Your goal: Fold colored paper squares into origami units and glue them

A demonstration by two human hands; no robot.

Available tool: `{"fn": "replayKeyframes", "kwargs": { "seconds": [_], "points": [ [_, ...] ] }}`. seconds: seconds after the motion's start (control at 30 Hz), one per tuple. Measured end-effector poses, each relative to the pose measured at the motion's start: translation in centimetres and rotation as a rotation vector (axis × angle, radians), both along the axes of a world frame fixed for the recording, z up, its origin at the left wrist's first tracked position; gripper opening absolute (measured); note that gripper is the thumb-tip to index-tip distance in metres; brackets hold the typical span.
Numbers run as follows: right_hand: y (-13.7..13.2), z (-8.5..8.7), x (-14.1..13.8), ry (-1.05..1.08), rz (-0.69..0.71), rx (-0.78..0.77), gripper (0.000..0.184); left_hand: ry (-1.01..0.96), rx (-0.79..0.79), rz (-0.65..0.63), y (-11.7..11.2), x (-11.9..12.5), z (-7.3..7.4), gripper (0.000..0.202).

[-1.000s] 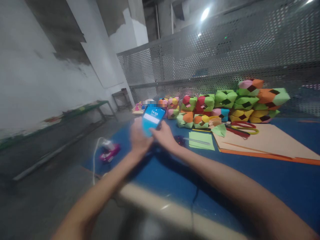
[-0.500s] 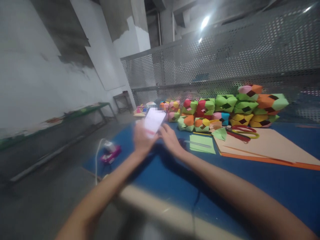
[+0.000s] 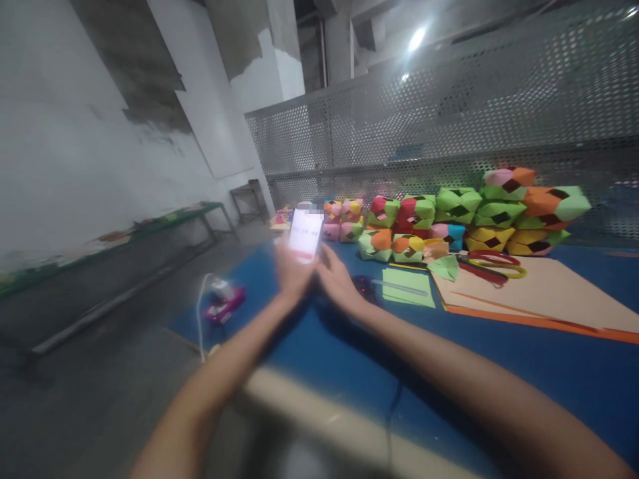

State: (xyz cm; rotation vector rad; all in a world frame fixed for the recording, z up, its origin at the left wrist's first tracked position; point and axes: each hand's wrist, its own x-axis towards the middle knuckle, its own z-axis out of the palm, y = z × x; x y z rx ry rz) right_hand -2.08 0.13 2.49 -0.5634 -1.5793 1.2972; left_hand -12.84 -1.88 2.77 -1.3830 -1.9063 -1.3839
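A smartphone [image 3: 305,234] with a bright white screen is held upright above the blue table. My left hand [image 3: 292,269] is closed round its left side and lower end. My right hand [image 3: 337,276] meets the phone's lower right corner, its fingers curled in against that edge. The tips of both hands are partly hidden and a little blurred. To the right of my right hand lies a dark device with a small red light [image 3: 365,287]. Beyond it rests a stack of light green paper [image 3: 407,293] with a thin ruler-like strip [image 3: 404,288] on top.
Colourful folded paper blocks [image 3: 458,205] are stacked along the back, before a perforated metal panel [image 3: 424,120]. Scissors [image 3: 494,265] lie at the peach paper sheets [image 3: 544,286]. A purple item with a white cable [image 3: 225,306] sits at the table's left edge.
The phone has turned more upright and its screen faces me more squarely. My right hand has come in against its lower right side. The view has shifted slightly.
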Motion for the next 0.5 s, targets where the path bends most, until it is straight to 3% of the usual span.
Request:
{"fn": "replayKeyframes", "kwargs": {
  "seconds": [0.23, 0.5],
  "points": [
    [-2.2, -1.3, 2.4, -0.242, 0.031, -0.016, 0.060, -0.052, -0.085, 0.089, 0.9, -1.7, -0.2, 0.078],
    [-5.7, -2.8, 10.1, -0.467, 0.204, 0.116, 0.047, -0.060, -0.356, 0.183, 0.6, -4.4, -1.2, 0.064]
  ]
}}
